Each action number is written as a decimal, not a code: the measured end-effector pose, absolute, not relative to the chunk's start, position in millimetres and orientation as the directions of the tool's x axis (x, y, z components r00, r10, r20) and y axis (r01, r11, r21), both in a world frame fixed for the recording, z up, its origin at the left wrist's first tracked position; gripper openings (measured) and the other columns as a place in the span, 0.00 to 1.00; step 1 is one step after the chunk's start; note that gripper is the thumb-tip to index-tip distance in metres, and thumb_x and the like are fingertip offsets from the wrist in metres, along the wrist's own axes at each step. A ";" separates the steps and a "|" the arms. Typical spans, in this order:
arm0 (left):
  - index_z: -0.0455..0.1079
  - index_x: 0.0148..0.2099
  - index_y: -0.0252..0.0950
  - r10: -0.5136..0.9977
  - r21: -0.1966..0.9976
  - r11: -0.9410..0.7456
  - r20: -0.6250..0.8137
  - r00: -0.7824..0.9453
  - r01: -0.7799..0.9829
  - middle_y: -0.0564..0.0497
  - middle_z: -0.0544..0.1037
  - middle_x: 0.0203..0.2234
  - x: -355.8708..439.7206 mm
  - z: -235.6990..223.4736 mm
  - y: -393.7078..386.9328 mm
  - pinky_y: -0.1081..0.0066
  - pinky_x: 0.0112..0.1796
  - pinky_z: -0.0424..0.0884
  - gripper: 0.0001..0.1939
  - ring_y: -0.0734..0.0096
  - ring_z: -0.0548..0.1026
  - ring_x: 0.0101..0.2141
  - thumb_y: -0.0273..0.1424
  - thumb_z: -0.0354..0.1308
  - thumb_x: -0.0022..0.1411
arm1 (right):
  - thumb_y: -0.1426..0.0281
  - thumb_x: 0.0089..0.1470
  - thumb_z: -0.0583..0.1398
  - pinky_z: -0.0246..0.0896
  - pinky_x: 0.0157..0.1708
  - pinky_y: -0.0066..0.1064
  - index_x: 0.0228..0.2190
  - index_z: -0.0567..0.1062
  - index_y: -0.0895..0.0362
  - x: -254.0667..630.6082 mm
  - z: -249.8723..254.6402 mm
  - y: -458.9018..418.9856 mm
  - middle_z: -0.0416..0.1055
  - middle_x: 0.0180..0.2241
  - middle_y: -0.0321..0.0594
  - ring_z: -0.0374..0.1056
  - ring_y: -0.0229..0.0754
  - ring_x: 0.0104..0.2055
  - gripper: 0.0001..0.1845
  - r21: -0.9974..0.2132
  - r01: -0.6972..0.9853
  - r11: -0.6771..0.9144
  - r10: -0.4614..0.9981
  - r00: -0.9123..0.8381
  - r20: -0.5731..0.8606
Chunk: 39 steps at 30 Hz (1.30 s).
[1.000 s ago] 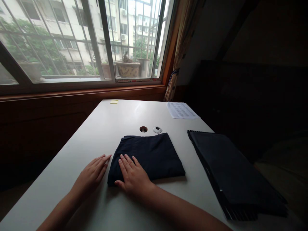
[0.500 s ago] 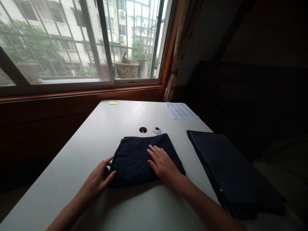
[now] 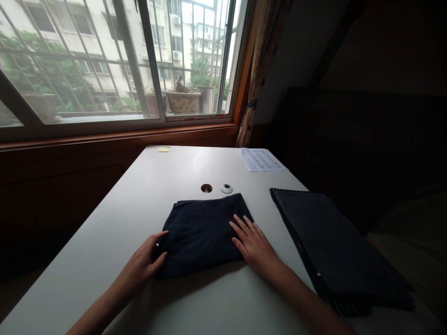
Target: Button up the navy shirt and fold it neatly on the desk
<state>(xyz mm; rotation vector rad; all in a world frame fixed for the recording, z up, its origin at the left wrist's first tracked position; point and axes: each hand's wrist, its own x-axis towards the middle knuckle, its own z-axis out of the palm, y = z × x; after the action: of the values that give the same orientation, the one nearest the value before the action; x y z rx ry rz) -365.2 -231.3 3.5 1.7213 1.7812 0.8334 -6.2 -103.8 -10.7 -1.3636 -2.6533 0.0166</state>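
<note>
A dark navy piece of folded cloth [image 3: 200, 235] lies flat on the white table [image 3: 101, 232] in front of me. Its exact kind does not show. At its left edge is my left hand [image 3: 148, 256], thumb and forefinger apart and touching the fabric; the other fingers are mostly hidden. My right hand [image 3: 254, 244] rests palm down on the right part of the cloth, fingers spread out, covering its lower right corner.
To the right lies a black spiral-bound book or folder [image 3: 335, 242]. Printed sheets [image 3: 263, 159] and a yellow sticky note [image 3: 163, 149] are at the far edge. A cable hole [image 3: 206, 188] and its round white cover [image 3: 226, 189] sit beyond the cloth. A barred window is behind.
My right hand has slid to the right across the cloth, from near its middle to its right side. The left hand stays at the left edge, with only a slight shift.
</note>
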 end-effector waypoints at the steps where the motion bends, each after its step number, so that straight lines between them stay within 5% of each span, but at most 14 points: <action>1: 0.60 0.64 0.41 0.998 0.742 0.021 0.022 -0.056 0.670 0.46 0.76 0.46 -365.1 3.4 -233.1 0.65 0.40 0.73 0.25 0.63 0.76 0.37 0.39 0.52 0.66 | 0.59 0.68 0.50 0.47 0.66 0.52 0.66 0.58 0.45 -5.0 -10.1 -106.1 0.45 0.71 0.33 0.42 0.53 0.72 0.27 -0.088 0.805 0.587 0.808 -0.575 0.130; 9: 0.54 0.67 0.45 0.966 0.845 0.191 -0.253 0.060 0.499 0.49 0.75 0.38 -377.7 5.1 -273.6 0.69 0.34 0.72 0.29 0.64 0.76 0.34 0.39 0.53 0.66 | 0.56 0.65 0.54 0.53 0.63 0.54 0.66 0.57 0.40 8.0 0.5 -149.3 0.49 0.70 0.32 0.47 0.55 0.70 0.30 -0.164 0.781 0.603 0.795 -0.604 0.044; 14: 0.54 0.67 0.50 0.930 0.769 0.217 -0.351 0.113 0.601 0.51 0.75 0.41 -397.2 17.7 -287.6 0.68 0.37 0.74 0.28 0.66 0.76 0.33 0.46 0.51 0.68 | 0.58 0.61 0.59 0.59 0.60 0.51 0.62 0.63 0.40 21.0 24.3 -151.1 0.60 0.65 0.36 0.57 0.54 0.65 0.29 -0.340 0.722 0.602 0.762 -0.647 -0.024; 20: 0.67 0.60 0.44 1.000 0.584 0.024 -0.012 -0.021 0.811 0.45 0.73 0.46 -404.6 34.0 -229.7 0.63 0.40 0.74 0.25 0.59 0.75 0.41 0.50 0.50 0.68 | 0.68 0.64 0.57 0.60 0.59 0.41 0.53 0.73 0.48 17.3 38.9 -83.4 0.69 0.53 0.43 0.65 0.46 0.57 0.16 -0.524 0.577 0.626 0.753 -0.623 0.214; 23: 0.71 0.57 0.43 0.995 0.484 -0.081 0.094 0.041 0.871 0.44 0.73 0.47 -395.1 30.1 -190.0 0.59 0.45 0.72 0.23 0.54 0.73 0.46 0.49 0.51 0.67 | 0.70 0.63 0.57 0.63 0.56 0.41 0.49 0.75 0.50 1.0 33.1 -48.6 0.72 0.47 0.42 0.68 0.46 0.52 0.14 -0.508 0.560 0.655 0.736 -0.624 0.262; 27: 0.73 0.52 0.41 0.993 0.417 -0.120 0.062 0.104 0.901 0.43 0.74 0.45 -385.2 18.2 -154.6 0.54 0.48 0.68 0.19 0.52 0.71 0.46 0.45 0.54 0.66 | 0.69 0.61 0.61 0.64 0.53 0.38 0.49 0.76 0.51 -21.4 20.4 -23.4 0.72 0.44 0.41 0.68 0.45 0.49 0.14 -0.425 0.605 0.673 0.727 -0.647 0.230; 32: 0.73 0.39 0.38 0.992 0.493 -0.100 -0.013 0.122 0.864 0.45 0.76 0.38 -388.6 16.2 -139.4 0.59 0.43 0.68 0.14 0.55 0.71 0.41 0.42 0.54 0.64 | 0.64 0.60 0.62 0.64 0.51 0.38 0.43 0.77 0.52 -31.2 10.2 -16.5 0.70 0.42 0.41 0.67 0.45 0.47 0.10 -0.376 0.663 0.647 0.758 -0.609 0.231; 39: 0.72 0.36 0.37 0.998 0.599 -0.042 -0.005 0.057 0.800 0.46 0.76 0.35 -389.1 20.8 -140.4 0.65 0.37 0.68 0.16 0.59 0.73 0.38 0.42 0.50 0.66 | 0.62 0.64 0.57 0.62 0.48 0.41 0.45 0.76 0.51 -39.3 -3.4 -25.5 0.69 0.44 0.44 0.65 0.49 0.47 0.12 -0.252 0.766 0.591 0.803 -0.530 0.270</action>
<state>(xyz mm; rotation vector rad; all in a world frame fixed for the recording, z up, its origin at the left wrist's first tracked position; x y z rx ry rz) -389.1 -140.4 20.8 1.8946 1.7934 0.5910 -39.3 -25.5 -3.4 -1.2692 -2.4663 0.1438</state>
